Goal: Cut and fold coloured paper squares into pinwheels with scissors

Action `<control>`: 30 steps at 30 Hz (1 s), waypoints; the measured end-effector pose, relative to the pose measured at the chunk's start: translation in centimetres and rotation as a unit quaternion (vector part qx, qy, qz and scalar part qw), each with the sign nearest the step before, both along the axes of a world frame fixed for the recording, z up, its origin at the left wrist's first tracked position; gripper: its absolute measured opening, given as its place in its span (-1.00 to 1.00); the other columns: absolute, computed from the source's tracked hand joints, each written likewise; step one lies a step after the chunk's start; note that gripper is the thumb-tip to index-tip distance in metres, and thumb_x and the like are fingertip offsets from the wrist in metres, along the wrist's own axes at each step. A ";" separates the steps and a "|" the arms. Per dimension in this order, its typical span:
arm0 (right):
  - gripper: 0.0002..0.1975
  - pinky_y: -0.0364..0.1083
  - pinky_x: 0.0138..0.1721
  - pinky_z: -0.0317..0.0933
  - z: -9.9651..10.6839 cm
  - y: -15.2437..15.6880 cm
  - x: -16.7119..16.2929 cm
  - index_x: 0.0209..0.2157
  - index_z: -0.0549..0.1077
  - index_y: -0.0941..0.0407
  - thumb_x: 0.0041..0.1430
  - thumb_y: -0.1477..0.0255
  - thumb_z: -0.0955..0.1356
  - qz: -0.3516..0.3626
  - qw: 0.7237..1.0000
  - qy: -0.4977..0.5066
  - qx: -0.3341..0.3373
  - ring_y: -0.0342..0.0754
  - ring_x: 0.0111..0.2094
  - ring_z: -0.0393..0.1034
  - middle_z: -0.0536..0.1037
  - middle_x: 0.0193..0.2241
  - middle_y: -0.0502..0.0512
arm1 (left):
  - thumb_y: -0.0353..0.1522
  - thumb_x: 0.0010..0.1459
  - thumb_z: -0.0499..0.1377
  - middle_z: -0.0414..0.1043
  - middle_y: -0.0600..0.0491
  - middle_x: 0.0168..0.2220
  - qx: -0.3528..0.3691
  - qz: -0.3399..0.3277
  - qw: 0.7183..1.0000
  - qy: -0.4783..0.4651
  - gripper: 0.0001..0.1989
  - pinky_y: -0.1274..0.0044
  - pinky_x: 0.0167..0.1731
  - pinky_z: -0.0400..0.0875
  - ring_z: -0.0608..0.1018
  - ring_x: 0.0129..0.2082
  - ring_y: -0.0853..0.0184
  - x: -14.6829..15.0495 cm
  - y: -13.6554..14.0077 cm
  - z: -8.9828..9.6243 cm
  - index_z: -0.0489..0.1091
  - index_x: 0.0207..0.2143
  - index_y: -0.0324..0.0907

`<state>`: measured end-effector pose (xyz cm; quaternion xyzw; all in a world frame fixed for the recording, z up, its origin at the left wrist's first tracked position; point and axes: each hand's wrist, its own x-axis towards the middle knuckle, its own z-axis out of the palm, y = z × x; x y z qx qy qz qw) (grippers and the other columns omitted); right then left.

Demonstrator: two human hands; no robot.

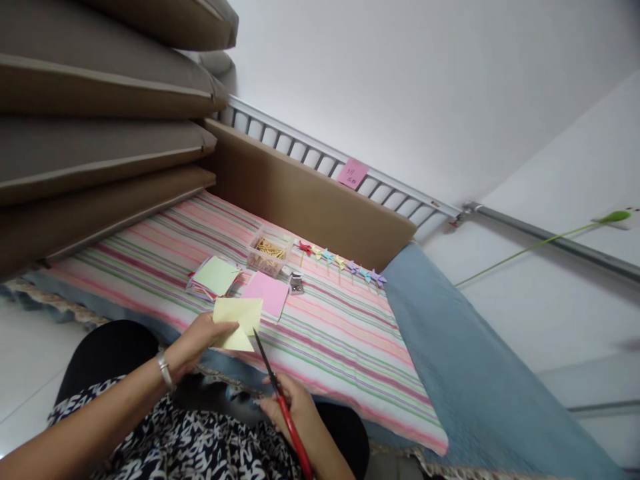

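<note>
My left hand (209, 335) pinches a pale yellow paper sheet (238, 309) by its left side, above the near edge of the striped cloth. A cut or gap parts the sheet on its right side. In my right hand (295, 408) is a pair of scissors (273, 379) with dark blades and red handles, pointing up at the sheet. Their tips are close to the gap; I cannot tell if they touch the paper. Just beyond lie a pink paper stack (267, 295) and a pile of coloured paper (216, 276) with light green on top.
A clear box (270, 251) of small gold-coloured sticks stands behind the papers, with a small container (296, 283) beside it. Several paper pinwheels (327, 256) line the striped cloth (345, 333) near a brown board (305, 193). Stacked brown cushions (105, 153) rise at left.
</note>
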<state>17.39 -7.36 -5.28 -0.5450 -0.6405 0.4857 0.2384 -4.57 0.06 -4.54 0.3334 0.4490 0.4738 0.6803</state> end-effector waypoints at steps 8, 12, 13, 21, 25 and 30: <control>-0.75 -0.25 -0.65 0.01 0.8 -1.3 0.5 -0.31 0.43 0.13 0.01 0.27 0.33 -0.010 0.998 -0.039 -0.057 -0.25 -0.72 0.10 0.30 -0.70 -0.12 | -0.36 -0.23 0.30 0.55 -0.06 -0.41 0.011 -0.036 0.999 -0.008 -0.58 0.52 -0.45 0.38 0.54 -0.44 0.23 0.1 0.2 0.3 0.44 -0.23 -0.33; -0.80 -0.26 -0.65 0.01 0.9 -1.7 0.0 -0.37 0.44 0.14 0.00 0.29 0.33 -0.054 0.996 -0.039 -0.053 -0.25 -0.72 0.12 0.24 -0.73 -0.13 | -0.37 -0.23 0.30 0.55 -0.06 -0.43 0.002 -0.047 0.999 -0.005 -0.61 0.54 -0.48 0.37 0.53 -0.48 0.26 0.0 0.2 0.3 0.45 -0.26 -0.33; -0.81 -0.26 -0.65 0.01 0.9 -1.7 0.0 -0.38 0.44 0.13 0.00 0.31 0.33 -0.054 0.997 -0.038 -0.049 -0.25 -0.71 0.12 0.24 -0.73 -0.14 | -0.37 -0.23 0.30 0.56 -0.06 -0.42 0.001 -0.053 0.999 -0.008 -0.61 0.54 -0.48 0.36 0.53 -0.48 0.27 0.0 0.2 0.4 0.46 -0.26 -0.33; -0.82 -0.25 -0.66 0.00 0.7 -1.2 0.1 -0.39 0.45 0.13 -0.01 0.33 0.33 -0.031 0.997 -0.040 -0.055 -0.25 -0.74 0.07 0.24 -0.76 -0.14 | -0.36 -0.23 0.30 0.56 -0.07 -0.37 0.004 -0.078 0.997 -0.016 -0.54 0.55 -0.48 0.35 0.52 -0.44 0.25 0.7 -0.4 1.0 0.45 -0.20 -0.33; -0.80 -0.24 -0.65 0.00 0.7 -1.2 0.2 -0.38 0.45 0.14 -0.01 0.30 0.33 -0.026 0.998 -0.034 -0.048 -0.24 -0.74 0.08 0.22 -0.78 -0.15 | -0.35 -0.22 0.30 0.56 -0.07 -0.39 -0.001 -0.086 0.996 -0.019 -0.55 0.54 -0.46 0.36 0.53 -0.45 0.25 0.9 -0.4 0.4 0.45 -0.20 -0.33; -0.79 -0.24 -0.64 -0.01 0.7 -1.1 0.0 -0.37 0.46 0.15 -0.02 0.30 0.34 -0.016 0.999 -0.042 -0.024 -0.25 -0.72 0.08 0.25 -0.75 -0.14 | -0.37 -0.20 0.28 0.56 -0.08 -0.40 0.000 -0.096 0.995 -0.031 -0.57 0.53 -0.44 0.37 0.53 -0.45 0.25 0.9 -0.4 0.2 0.45 -0.19 -0.33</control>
